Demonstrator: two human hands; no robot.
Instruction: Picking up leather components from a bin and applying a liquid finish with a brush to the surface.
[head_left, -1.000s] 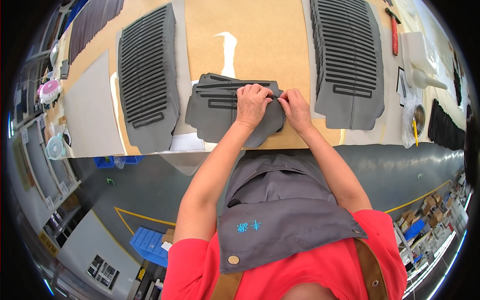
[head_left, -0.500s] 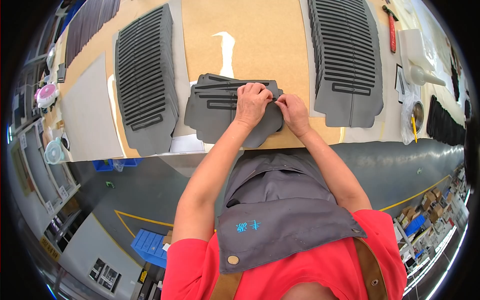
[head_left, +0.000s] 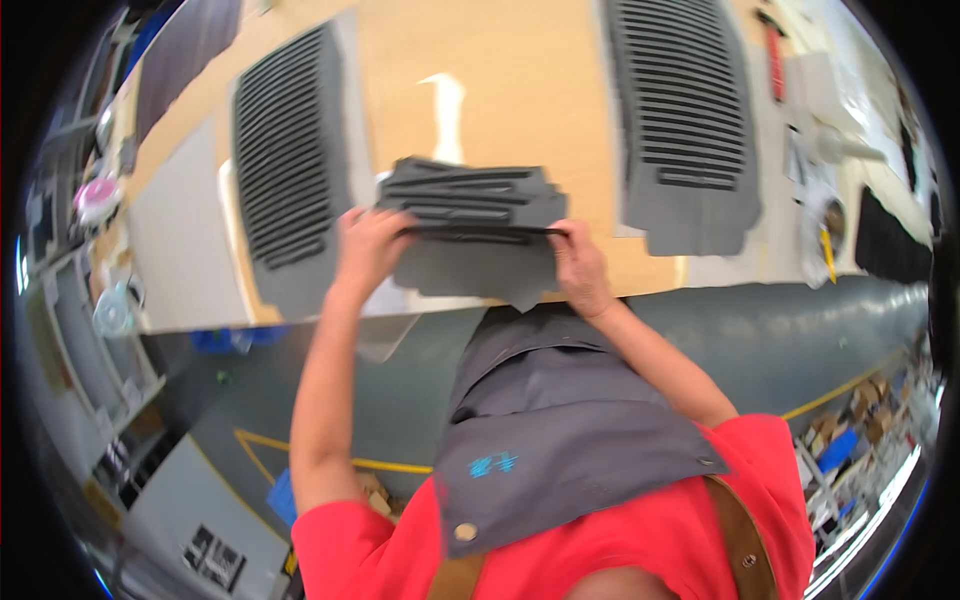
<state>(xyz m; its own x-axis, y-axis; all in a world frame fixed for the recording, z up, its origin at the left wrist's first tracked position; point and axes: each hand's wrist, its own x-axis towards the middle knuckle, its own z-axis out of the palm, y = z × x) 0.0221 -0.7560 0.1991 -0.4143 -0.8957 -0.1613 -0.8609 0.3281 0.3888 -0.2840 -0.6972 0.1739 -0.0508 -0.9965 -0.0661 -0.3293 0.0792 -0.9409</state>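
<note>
A narrow black strip (head_left: 480, 233) runs level between my two hands, just over a small pile of dark grey flat panels (head_left: 470, 275) at the table's front edge. My left hand (head_left: 368, 250) is closed on its left end, and my right hand (head_left: 582, 268) pinches its right end. More black strips show on the panels beyond it, some slightly askew. Motion blurs the picture, so I cannot tell whether the held strip touches the panel beneath.
Fanned stacks of similar grey panels with black strips lie at left (head_left: 285, 150) and right (head_left: 685, 110). Farther right are a red-handled hammer (head_left: 775, 65), a white squeeze bottle (head_left: 845, 148) and a yellow stick (head_left: 828, 255). A pink-and-white round object (head_left: 97, 200) stands at far left.
Both hands were together at the pile's right side. My left hand has moved left and nearer me, my right hand slightly nearer me, and the strip now spans between them.
</note>
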